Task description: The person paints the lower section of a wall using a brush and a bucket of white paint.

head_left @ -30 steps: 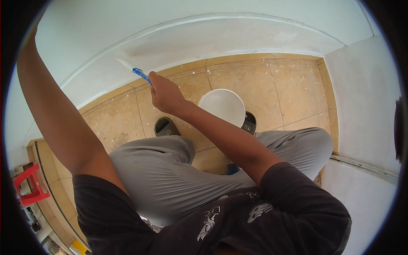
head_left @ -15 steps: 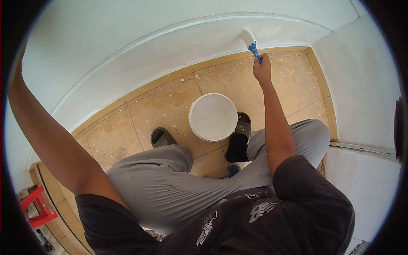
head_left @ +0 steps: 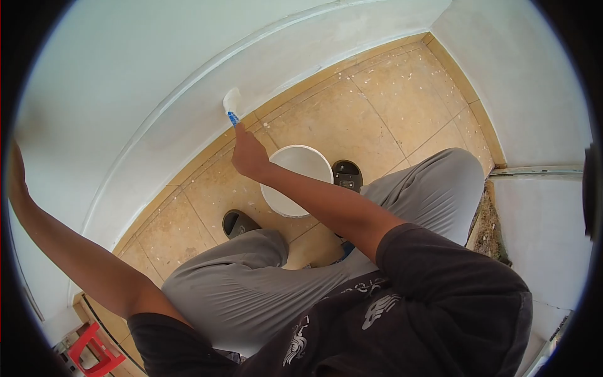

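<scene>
My right hand (head_left: 251,156) is closed around the handle of a paintbrush (head_left: 232,108). White paint covers its bristles, and blue shows on the handle. The bristles are against the lower part of the white wall (head_left: 188,119), under a raised strip. Below my right forearm stands a round white bucket (head_left: 304,158), its rim partly hidden by that arm. My left arm reaches out to the wall at the far left. My left hand (head_left: 17,173) is at the dark edge of the view, by the wall, and its fingers do not show clearly.
Tan floor tiles (head_left: 377,113) with white specks run along a tan skirting (head_left: 326,74). Dark slippers (head_left: 239,223) are near the bucket. A red plastic stool (head_left: 94,352) stands at the lower left. Another white wall (head_left: 515,81) rises on the right.
My right hand has swept the paintbrush leftward along the lower wall, and its forearm now crosses over the bucket. The view has turned a little. My left arm stays stretched to the left.
</scene>
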The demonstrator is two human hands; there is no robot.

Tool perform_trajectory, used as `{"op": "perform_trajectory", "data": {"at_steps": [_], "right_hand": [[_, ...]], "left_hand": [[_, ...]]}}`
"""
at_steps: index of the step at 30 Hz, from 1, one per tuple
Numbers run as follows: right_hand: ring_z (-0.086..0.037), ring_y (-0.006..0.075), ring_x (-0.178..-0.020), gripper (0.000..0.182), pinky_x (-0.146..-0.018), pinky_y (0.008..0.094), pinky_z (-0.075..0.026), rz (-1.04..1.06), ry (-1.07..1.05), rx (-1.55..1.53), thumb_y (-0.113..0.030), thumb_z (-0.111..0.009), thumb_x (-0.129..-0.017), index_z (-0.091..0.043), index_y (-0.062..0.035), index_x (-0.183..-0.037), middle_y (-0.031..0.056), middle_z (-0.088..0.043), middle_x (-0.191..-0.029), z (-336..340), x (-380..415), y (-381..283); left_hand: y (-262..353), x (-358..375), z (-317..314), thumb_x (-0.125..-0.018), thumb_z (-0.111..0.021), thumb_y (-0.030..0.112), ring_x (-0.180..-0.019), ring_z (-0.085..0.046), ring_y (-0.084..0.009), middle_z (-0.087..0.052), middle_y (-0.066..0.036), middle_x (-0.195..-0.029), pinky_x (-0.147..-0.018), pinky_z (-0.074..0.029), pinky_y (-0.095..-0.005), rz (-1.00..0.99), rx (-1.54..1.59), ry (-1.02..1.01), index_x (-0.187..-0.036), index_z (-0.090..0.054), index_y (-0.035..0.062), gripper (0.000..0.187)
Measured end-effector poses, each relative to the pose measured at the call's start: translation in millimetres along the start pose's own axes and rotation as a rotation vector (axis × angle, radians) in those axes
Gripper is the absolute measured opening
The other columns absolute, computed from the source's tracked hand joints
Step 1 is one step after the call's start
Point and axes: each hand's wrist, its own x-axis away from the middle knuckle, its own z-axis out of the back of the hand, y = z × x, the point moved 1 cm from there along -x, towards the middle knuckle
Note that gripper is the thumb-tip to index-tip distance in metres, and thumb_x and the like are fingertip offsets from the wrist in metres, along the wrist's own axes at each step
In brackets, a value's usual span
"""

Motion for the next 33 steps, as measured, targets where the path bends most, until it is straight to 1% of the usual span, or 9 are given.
{"op": "perform_trajectory", "data": {"at_steps": [6,9,12,19,24,26,28,30,33], "right_hand": [[-0.059,0.0407,-0.083,0.016,-0.07,0.0508,-0.044,0.372,-0.397,0.023,-0.009,-0.052,-0.088,-0.045,-0.0062,-0.103,0.0189,-0.059,-0.082,45,-6,33],[-0.057,0.0373,-0.071,0.011,-0.064,0.0428,-0.043,0.296,-0.147,0.002,-0.007,-0.055,-0.089,-0.047,-0.0056,-0.096,0.0178,-0.058,-0.075,99,-58,92],[-0.059,0.0401,-0.075,0.011,-0.065,0.0457,-0.044,0.236,0.012,0.013,-0.008,-0.057,-0.085,-0.05,-0.0057,-0.092,0.0185,-0.059,-0.075,160,-90,140],[-0.061,0.0416,-0.077,0.015,-0.067,0.0474,-0.046,-0.022,0.472,0.09,-0.01,-0.058,-0.086,-0.046,-0.0049,-0.093,0.0216,-0.061,-0.079,194,-100,206],[-0.061,0.0492,-0.083,0.023,-0.072,0.0549,-0.046,-0.228,0.592,0.071,-0.007,-0.054,-0.086,-0.038,-0.0032,-0.101,0.0295,-0.06,-0.079,167,-98,174],[-0.059,0.0517,-0.081,0.022,-0.07,0.0556,-0.044,-0.136,0.452,0.038,-0.008,-0.054,-0.087,-0.037,-0.0026,-0.1,0.0315,-0.059,-0.08,144,-98,161],[-0.058,0.0527,-0.081,0.023,-0.069,0.0568,-0.043,-0.073,0.308,0.04,-0.008,-0.054,-0.087,-0.036,-0.0029,-0.1,0.0323,-0.059,-0.08,115,-91,137],[-0.058,0.0522,-0.081,0.024,-0.069,0.0578,-0.043,-0.067,0.198,0.019,-0.008,-0.054,-0.087,-0.034,-0.0036,-0.1,0.032,-0.058,-0.079,89,-76,115],[-0.058,0.0506,-0.079,0.024,-0.068,0.0577,-0.042,-0.012,0.019,-0.021,-0.008,-0.053,-0.087,-0.034,-0.0039,-0.1,0.0302,-0.058,-0.077,65,-52,86]], "left_hand": [[-2,2,4,-0.089,-0.053,0.052,-0.139,-0.016,-0.0507,-0.003,-0.034,-0.152,-0.112,-0.02,-0.0583,-0.041,0.053,-0.017,-0.15,-0.019,0.0053,0.084],[-49,-9,-3,-0.089,-0.054,0.051,-0.14,-0.015,-0.0498,-0.003,-0.033,-0.152,-0.113,-0.019,-0.0581,-0.152,0.014,-0.02,-0.15,-0.019,0.0047,0.084],[-138,-34,-18,-0.09,-0.052,0.05,-0.14,-0.014,-0.0493,-0.004,-0.033,-0.152,-0.113,-0.018,-0.0588,-0.387,-0.139,-0.028,-0.15,-0.019,0.0042,0.082],[-133,-27,-9,-0.092,-0.048,0.051,-0.14,-0.013,-0.0501,-0.006,-0.034,-0.152,-0.113,-0.015,-0.0609,-0.488,-0.302,0.038,-0.15,-0.016,0.0045,0.081],[-24,-1,0,-0.092,-0.048,0.051,-0.139,-0.017,-0.0496,-0.01,-0.034,-0.151,-0.114,-0.019,-0.0587,-0.15,-0.14,0.025,-0.15,-0.018,0.0044,0.08],[4,2,1,-0.092,-0.048,0.051,-0.139,-0.019,-0.0493,-0.012,-0.034,-0.151,-0.114,-0.02,-0.0576,0.01,-0.046,0.011,-0.149,-0.018,0.0043,0.079],[-30,-19,-4,-0.093,-0.049,0.048,-0.138,-0.023,-0.048,-0.015,-0.035,-0.15,-0.113,-0.023,-0.0564,-0.305,-0.406,0.031,-0.149,-0.02,0.004,0.077],[-28,-19,0,-0.093,-0.049,0.044,-0.136,-0.027,-0.0467,-0.019,-0.035,-0.148,-0.112,-0.025,-0.0557,-0.308,-0.34,0.006,-0.148,-0.022,0.0035,0.073],[22,7,13,-0.094,-0.048,0.038,-0.135,-0.031,-0.0453,-0.023,-0.035,-0.147,-0.111,-0.026,-0.0555,0.007,0.163,-0.066,-0.147,-0.024,0.0021,0.068]]}}
